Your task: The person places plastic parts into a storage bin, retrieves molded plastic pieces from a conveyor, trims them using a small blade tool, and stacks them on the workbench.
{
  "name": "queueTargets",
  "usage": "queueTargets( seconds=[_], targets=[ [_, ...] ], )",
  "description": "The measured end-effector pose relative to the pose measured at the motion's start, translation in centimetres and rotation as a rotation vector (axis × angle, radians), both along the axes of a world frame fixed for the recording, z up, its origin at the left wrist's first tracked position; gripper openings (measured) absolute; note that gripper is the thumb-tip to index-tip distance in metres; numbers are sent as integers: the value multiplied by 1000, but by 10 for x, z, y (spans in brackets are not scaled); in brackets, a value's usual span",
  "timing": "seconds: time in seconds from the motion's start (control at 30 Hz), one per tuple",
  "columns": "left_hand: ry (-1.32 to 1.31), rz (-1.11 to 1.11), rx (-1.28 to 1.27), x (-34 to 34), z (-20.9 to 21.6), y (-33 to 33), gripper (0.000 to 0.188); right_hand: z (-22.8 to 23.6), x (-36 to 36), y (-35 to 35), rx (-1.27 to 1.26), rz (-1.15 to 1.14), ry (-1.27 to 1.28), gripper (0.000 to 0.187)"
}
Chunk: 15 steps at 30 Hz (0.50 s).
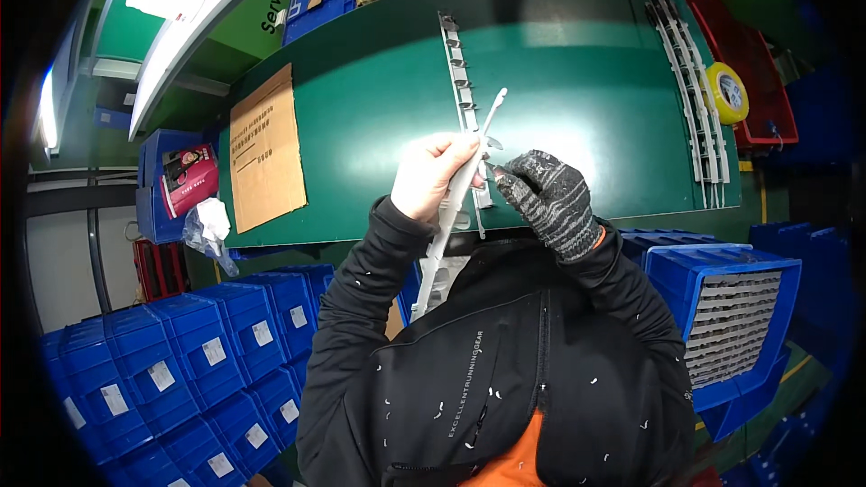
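My bare left hand [426,171] is closed round a long white plastic strip [462,182], which slants from near my chest up over the table. Small curved tabs stand out from the strip's side. My right hand [550,203], in a grey knitted glove, is beside the strip with thumb and fingers pinched together. A small dark thing shows at its fingertips; its kind I cannot make out. Beyond my hands a similar long strip [457,63] with dark clips along it lies on the green table [370,99].
At the table's right lie several white strips [690,90], a yellow tape roll [727,92] and a red bin [762,113]. Cardboard [268,149] lies at the left. Stacked blue crates [194,334] stand lower left; a blue crate [789,284] full of strips stands lower right.
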<state>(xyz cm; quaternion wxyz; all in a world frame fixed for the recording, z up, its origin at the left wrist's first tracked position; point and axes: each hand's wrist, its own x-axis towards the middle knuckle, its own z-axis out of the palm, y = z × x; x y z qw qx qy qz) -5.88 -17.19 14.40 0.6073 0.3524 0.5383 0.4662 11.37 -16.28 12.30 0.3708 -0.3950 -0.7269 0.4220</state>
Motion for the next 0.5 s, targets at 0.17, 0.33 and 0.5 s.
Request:
queueTargets(
  seconds=[0.17, 0.33, 0.5],
  targets=[
    [-88, -78, -78, 3, -1, -5, 22, -1, 1, -8, -171, 30, 50, 18],
    [-108, -104, -111, -1, -4, -8, 22, 0, 2, -7, -216, 49, 12, 19],
    [-33, -176, -136, -5, -4, -5, 22, 5, 6, -2, -292, 116, 6, 19]
  ],
)
